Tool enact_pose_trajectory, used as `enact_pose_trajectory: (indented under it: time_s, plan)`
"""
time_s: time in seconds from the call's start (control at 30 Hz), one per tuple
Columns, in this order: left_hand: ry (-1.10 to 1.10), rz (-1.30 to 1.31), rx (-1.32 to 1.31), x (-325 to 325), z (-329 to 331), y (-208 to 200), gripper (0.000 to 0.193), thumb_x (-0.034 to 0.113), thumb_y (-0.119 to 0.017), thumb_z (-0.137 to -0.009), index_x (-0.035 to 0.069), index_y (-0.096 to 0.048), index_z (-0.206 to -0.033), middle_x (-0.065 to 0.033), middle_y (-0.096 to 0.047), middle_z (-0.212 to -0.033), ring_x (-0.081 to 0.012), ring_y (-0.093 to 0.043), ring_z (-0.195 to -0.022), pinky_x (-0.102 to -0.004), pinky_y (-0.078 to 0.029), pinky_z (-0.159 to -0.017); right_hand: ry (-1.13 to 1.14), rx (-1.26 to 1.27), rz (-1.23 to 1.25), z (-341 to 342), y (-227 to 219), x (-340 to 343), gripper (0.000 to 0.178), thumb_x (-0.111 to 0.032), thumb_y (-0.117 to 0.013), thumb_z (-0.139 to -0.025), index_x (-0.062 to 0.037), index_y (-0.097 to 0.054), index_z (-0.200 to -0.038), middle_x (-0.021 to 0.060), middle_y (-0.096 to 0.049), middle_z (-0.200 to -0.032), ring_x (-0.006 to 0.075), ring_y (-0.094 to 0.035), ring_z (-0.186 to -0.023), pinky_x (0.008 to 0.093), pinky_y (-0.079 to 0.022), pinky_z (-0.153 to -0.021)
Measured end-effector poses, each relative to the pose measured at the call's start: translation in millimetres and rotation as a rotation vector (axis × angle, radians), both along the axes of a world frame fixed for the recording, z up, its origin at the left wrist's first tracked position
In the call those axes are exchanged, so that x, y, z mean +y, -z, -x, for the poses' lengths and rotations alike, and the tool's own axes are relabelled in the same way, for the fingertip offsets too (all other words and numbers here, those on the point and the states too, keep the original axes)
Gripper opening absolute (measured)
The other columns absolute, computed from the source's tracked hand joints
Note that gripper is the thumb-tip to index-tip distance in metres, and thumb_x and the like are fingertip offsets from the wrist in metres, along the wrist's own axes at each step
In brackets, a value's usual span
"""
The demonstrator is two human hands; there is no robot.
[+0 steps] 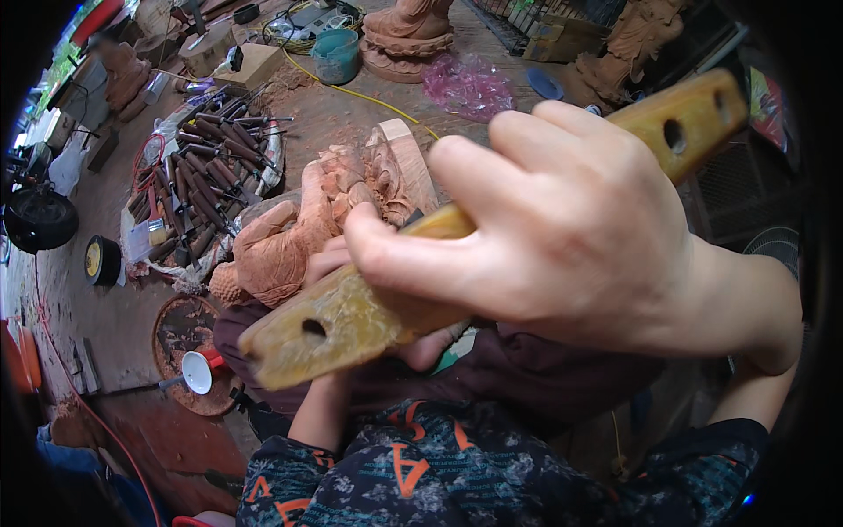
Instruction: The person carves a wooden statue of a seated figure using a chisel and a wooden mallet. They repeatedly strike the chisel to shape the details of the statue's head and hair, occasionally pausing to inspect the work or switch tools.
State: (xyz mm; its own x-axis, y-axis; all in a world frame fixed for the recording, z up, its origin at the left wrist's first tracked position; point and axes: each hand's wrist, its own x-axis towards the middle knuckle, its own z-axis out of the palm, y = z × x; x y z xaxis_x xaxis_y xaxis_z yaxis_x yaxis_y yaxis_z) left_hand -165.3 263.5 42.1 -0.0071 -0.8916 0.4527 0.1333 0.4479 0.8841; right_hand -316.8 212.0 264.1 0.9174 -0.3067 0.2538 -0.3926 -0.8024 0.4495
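Mallet (351, 321), a flat yellowish wood bar with three visible holes, sits gripped mid-length in the right hand (562, 237), raised just over the carving (299, 228); it looks stiff, fairly heavy and not slippery, best held at the middle as now. Left hand (421, 347) is mostly hidden under the mallet, grip unclear. One mallet, one carving in the lap, many chisels (206, 184) left of the carving, too many to count.

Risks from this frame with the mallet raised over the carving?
1. The right hand grips the wooden mallet directly above the left hand, whose fingers could be struck.
2. The mallet hides most of the wood carving, so a blow may land off target and chip detail.
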Motion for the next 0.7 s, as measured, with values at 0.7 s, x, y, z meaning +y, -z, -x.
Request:
enact_pose_trajectory:
  time_s: [0.7]
  plan:
    - [-0.369, 0.042, -0.377, 15.8, 5.6, 72.5, 0.061, 0.032, -0.071, -0.08, 0.006, -0.049, -0.131, -0.0145, -0.053, -0.13, -0.0327, -0.046, -0.123, -0.0451, -0.032, -0.105, -0.168, -0.525, -0.683, -9.9, 15.4, -0.4, 0.045, -0.018, -0.079, -0.071, -0.003, -0.064, -0.111, 0.0113, -0.065, -0.086, 0.0237, -0.061, -0.062, 0.0314, -0.05, -0.057]
